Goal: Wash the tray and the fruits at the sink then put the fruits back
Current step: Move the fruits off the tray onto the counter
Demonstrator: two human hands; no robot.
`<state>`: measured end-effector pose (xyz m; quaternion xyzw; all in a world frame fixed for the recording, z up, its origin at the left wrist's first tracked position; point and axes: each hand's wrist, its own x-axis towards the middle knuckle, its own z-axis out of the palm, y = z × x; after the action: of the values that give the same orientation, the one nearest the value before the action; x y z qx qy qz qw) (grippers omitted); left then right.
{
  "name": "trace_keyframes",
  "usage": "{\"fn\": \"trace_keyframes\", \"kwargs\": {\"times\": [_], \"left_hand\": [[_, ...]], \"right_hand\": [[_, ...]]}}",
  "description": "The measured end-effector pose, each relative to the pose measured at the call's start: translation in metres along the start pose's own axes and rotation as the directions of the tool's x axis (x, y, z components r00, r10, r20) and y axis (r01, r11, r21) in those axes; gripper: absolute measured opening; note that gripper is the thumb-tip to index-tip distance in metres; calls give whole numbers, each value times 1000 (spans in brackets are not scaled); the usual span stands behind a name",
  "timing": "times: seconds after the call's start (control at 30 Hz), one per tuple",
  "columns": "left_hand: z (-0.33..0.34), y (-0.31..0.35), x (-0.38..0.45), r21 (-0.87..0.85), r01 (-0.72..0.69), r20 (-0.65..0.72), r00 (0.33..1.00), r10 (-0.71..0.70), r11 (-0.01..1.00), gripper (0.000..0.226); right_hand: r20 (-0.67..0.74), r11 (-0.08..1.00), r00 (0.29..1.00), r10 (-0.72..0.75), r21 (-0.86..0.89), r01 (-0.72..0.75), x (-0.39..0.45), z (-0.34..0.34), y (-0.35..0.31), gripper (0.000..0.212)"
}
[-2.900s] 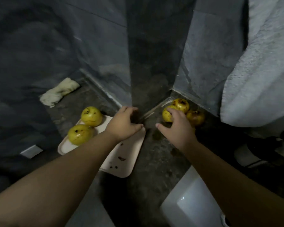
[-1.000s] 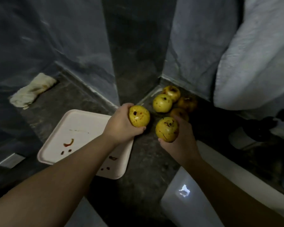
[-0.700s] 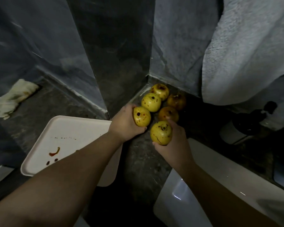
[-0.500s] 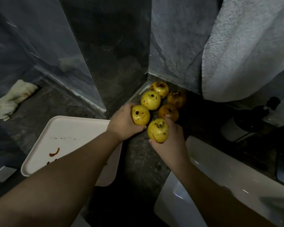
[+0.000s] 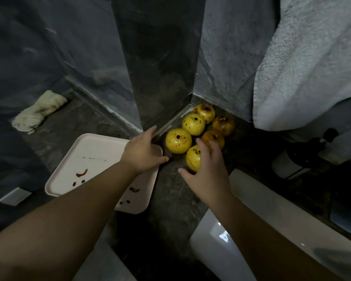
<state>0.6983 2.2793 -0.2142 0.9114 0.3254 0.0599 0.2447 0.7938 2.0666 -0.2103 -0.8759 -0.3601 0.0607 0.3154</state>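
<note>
Several yellow spotted fruits [image 5: 194, 124] lie grouped on the dark counter in the corner by the wall. The pale tray [image 5: 93, 159], with red stains and no fruit on it, lies to their left. My left hand [image 5: 143, 152] hovers over the tray's right corner, fingers apart, just left of the nearest fruit [image 5: 178, 140] and holding nothing. My right hand [image 5: 206, 171] is spread open over the front fruit [image 5: 192, 158], partly covering it, without gripping it.
A white sink basin [image 5: 251, 230] sits at the lower right. A grey towel [image 5: 312, 63] hangs at the upper right. A crumpled cloth [image 5: 39, 111] lies far left on the counter. A dark pump bottle [image 5: 304, 153] stands at the right.
Both hands have set their fruits down beside the others in the corner and opened. All the fruits now lie off the tray.
</note>
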Motion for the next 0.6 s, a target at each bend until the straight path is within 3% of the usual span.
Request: {"fn": "trace_keyframes", "kwargs": {"times": [0.1, 0.2, 0.4, 0.6], "left_hand": [[-24, -30, -26, 9, 108, -32, 994, -108, 994, 121], [-48, -70, -55, 21, 297, -61, 953, -296, 955, 127], [-79, -139, -79, 79, 597, -15, 802, -598, 799, 134], [-76, -158, -75, -6, 677, 9, 736, -677, 736, 126]], "right_hand": [[87, 992, 989, -124, 16, 123, -3, 4, -35, 80], [229, 991, 964, -135, 35, 131, -4, 18, -61, 80], [440, 994, 891, 113, -61, -96, -4, 50, -81, 102], [458, 964, 866, 202, 61, -257, 4, 68, -86, 105]]}}
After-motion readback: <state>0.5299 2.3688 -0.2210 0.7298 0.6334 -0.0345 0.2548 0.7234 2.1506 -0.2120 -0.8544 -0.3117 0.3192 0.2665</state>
